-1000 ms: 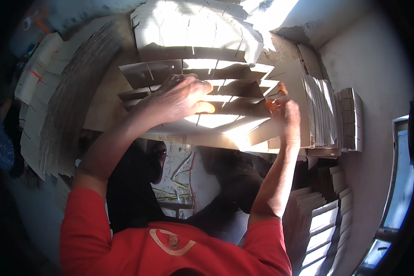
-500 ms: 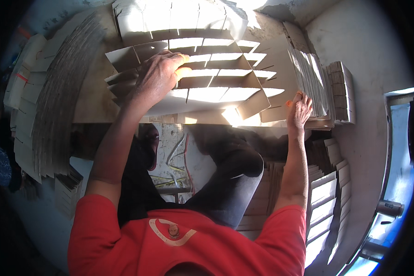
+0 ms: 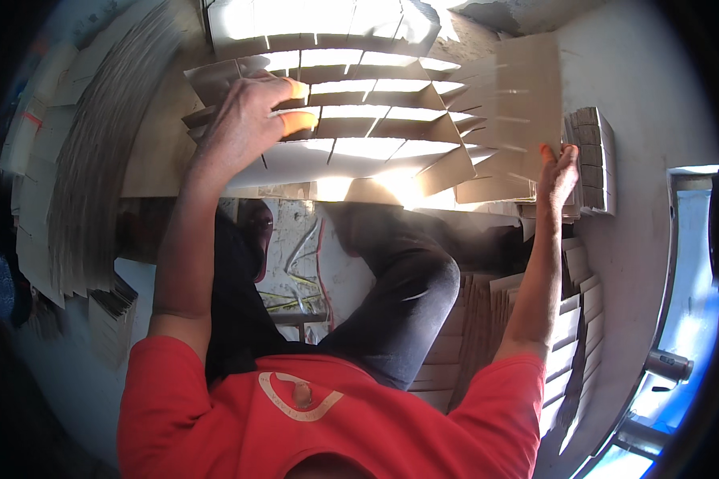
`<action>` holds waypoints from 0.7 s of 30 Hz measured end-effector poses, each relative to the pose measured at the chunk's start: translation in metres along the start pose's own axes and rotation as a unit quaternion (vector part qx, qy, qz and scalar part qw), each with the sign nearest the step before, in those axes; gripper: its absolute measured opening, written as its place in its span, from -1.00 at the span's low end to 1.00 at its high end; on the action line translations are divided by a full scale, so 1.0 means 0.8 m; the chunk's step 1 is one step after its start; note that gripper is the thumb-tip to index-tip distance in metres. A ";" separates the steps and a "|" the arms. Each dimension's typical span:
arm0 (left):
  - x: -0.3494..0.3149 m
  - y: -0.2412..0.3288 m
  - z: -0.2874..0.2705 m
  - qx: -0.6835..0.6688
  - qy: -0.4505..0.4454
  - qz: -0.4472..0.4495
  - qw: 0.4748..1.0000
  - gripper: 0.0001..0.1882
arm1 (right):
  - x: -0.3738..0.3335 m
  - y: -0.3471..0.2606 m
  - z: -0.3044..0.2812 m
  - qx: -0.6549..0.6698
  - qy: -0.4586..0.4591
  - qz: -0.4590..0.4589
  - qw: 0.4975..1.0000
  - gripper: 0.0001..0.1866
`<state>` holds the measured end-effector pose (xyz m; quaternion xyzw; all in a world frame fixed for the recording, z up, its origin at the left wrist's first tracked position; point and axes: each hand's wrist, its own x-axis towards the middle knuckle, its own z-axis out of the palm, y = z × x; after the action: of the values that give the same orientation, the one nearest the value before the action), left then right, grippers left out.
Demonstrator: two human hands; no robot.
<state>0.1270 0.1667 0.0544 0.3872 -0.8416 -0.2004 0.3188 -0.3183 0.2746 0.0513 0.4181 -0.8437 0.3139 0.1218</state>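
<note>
A cardboard divider grid (image 3: 351, 152) of slotted long strips crossed by shorter pieces stands on the table in front of me. My left hand (image 3: 244, 120) lies over its left part, thumb and forefinger apart in orange finger covers; the other fingers are partly hidden. At the right, my right hand (image 3: 558, 177) pinches the near end of a slotted cardboard strip (image 3: 527, 96), blurred by motion. An orange cover shows on its thumb. The strip is raised beside the grid's right end.
A tall stack of cardboard strips (image 3: 108, 160) fills the left side. More slotted cardboard (image 3: 327, 20) stands behind the grid, and a bundle (image 3: 595, 160) sits by the right wall. Further stacks (image 3: 583, 319) are low at my right. Loose straps (image 3: 299, 267) lie between my legs.
My right hand has moved right and taken up a cardboard strip from the stack there. My left hand has shifted slightly left, its thumb and forefinger further apart.
</note>
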 end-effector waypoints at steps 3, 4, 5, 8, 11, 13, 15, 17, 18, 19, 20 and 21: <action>-0.007 0.013 0.013 0.031 -0.100 0.013 0.994 -0.62 | -0.003 -0.062 -0.045 0.072 0.080 -0.117 0.987 -0.77; -0.011 0.017 0.021 0.043 -0.100 0.007 0.994 -0.64 | -0.002 -0.087 -0.061 0.119 0.049 -0.150 0.980 -0.70; -0.015 0.020 0.028 0.054 -0.100 0.003 0.994 -0.66 | -0.003 -0.110 -0.075 0.166 0.019 -0.182 0.969 -0.63; -0.017 0.010 0.047 0.056 -0.126 0.010 0.990 -0.79 | -0.017 -0.170 -0.091 0.263 -0.100 -0.155 0.947 -0.48; -0.018 -0.007 0.070 0.039 -0.140 0.019 0.989 -0.86 | -0.025 -0.193 -0.086 0.252 -0.214 -0.135 0.934 -0.40; -0.019 -0.009 0.083 0.032 -0.114 0.055 0.991 -0.87 | -0.028 -0.202 -0.085 0.224 -0.247 -0.147 0.931 -0.39; -0.017 -0.006 0.090 0.033 -0.104 0.084 0.991 -0.87 | -0.030 -0.206 -0.083 0.196 -0.266 -0.151 0.932 -0.38; -0.016 -0.001 0.090 0.032 -0.111 0.083 0.990 -0.86 | -0.031 -0.206 -0.075 0.169 -0.271 -0.148 0.936 -0.37; -0.016 -0.001 0.089 0.033 -0.114 0.084 0.989 -0.86 | -0.030 -0.199 -0.066 0.184 -0.272 -0.158 0.931 -0.36; -0.015 0.000 0.088 0.033 -0.117 0.085 0.989 -0.85 | -0.030 -0.197 -0.062 0.178 -0.267 -0.173 0.931 -0.36; -0.015 0.001 0.088 0.030 -0.121 0.075 0.989 -0.86 | -0.031 -0.196 -0.058 0.172 -0.263 -0.189 0.930 -0.36; -0.014 0.002 0.087 0.029 -0.126 0.064 0.990 -0.87 | -0.032 -0.196 -0.055 0.166 -0.260 -0.204 0.929 -0.36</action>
<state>0.0837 0.1829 0.0007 0.3135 -0.9034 -0.2023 0.2112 -0.1819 0.2476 0.1403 0.6624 -0.6780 0.2984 -0.1116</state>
